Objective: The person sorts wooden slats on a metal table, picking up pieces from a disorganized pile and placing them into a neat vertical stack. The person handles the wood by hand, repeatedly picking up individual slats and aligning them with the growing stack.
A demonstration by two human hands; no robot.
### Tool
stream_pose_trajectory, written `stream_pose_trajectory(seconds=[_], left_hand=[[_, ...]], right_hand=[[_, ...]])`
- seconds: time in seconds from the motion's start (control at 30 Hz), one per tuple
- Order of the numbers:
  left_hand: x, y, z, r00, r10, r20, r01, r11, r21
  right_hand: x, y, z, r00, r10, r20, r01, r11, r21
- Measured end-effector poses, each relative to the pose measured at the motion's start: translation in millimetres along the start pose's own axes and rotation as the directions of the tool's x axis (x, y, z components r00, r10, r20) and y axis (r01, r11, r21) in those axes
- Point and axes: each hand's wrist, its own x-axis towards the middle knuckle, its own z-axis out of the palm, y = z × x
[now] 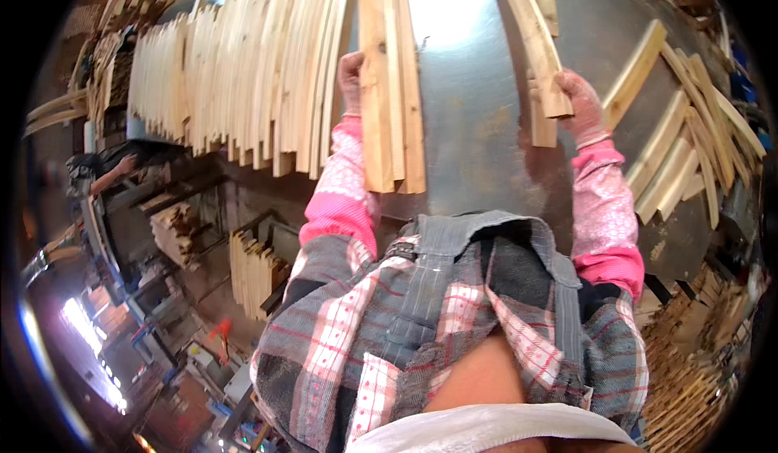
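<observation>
My left hand [351, 83] is curled against the left edge of a wide wooden board [375, 129]; some of its fingers are hidden by the wood. Narrower wooden strips [404, 88] lie right alongside that board. On the right, my right hand [582, 104] is closed around the near end of a long wooden plank [531, 32]. Another, paler plank [543, 125] lies partly under it. Pink patterned sleeves cover both my forearms. All this wood is on a grey, shiny metal table [470, 137].
A long row of thin wooden strips [243, 72] covers the table's left side. Loose, criss-crossed planks [673, 145] lie on the right. Below left stand a wood stack [254, 275] and machinery; another person's arm [113, 174] shows there. More piled wood [689, 364] is at lower right.
</observation>
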Motion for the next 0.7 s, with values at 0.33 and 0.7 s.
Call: stream_pose_trajectory(seconds=[0.33,0.7], left_hand=[[-15.3,58.6,61.6,0.94,-0.33,0.09,0.341,0.922,-0.184],[3.2,70.2,75.4,0.984,-0.036,-0.173,0.17,-0.08,0.982]], right_hand=[[-21.0,10.4,-18.3,0.995,-0.099,0.008,0.098,0.992,0.077],[-24.4,25.9,-13.7,0.995,-0.076,-0.061,0.075,0.997,-0.013]])
